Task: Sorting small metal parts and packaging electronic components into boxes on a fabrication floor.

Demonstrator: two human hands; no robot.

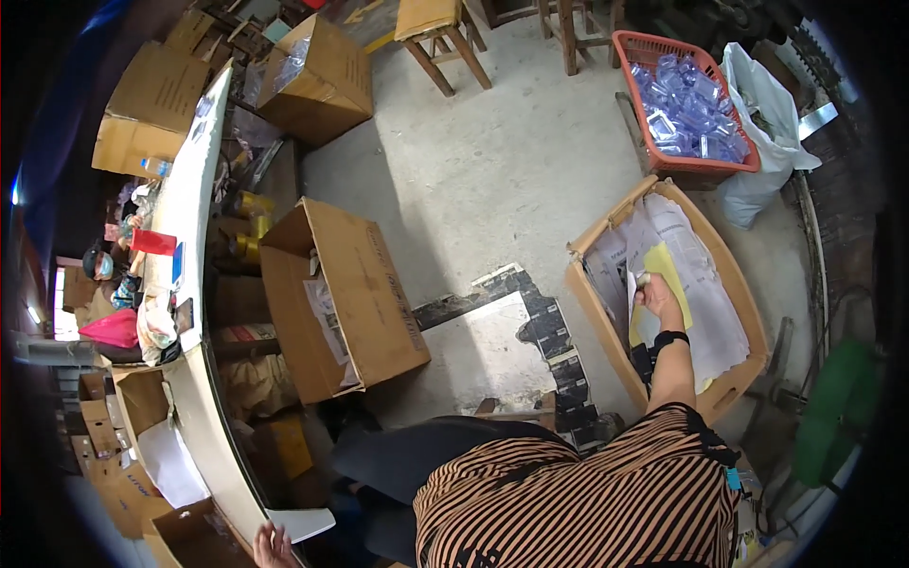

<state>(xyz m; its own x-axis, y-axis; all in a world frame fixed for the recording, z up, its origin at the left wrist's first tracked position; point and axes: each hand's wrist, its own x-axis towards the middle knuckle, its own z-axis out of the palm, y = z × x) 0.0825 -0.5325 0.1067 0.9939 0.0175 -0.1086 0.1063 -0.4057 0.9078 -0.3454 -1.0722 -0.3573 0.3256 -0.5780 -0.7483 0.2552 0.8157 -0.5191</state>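
Observation:
My right arm reaches into an open cardboard box [748,327] lined with printed white paper, at the right. There my right hand [660,299] is closed at the edge of a sheet of yellow paper [674,270], which it seems to pinch. A black band circles that wrist. At the lower left, my left hand [272,547] shows only in part, its fingers up and somewhat apart, with nothing visible in them. It is beside the white corner of a long table [223,431].
A red plastic basket [620,47] of clear plastic containers and a white sack [769,175] stand beyond the box. Another open carton [374,293] sits left of centre. Wooden stools [431,17] stand at the back. A masked person [102,265] is across the table.

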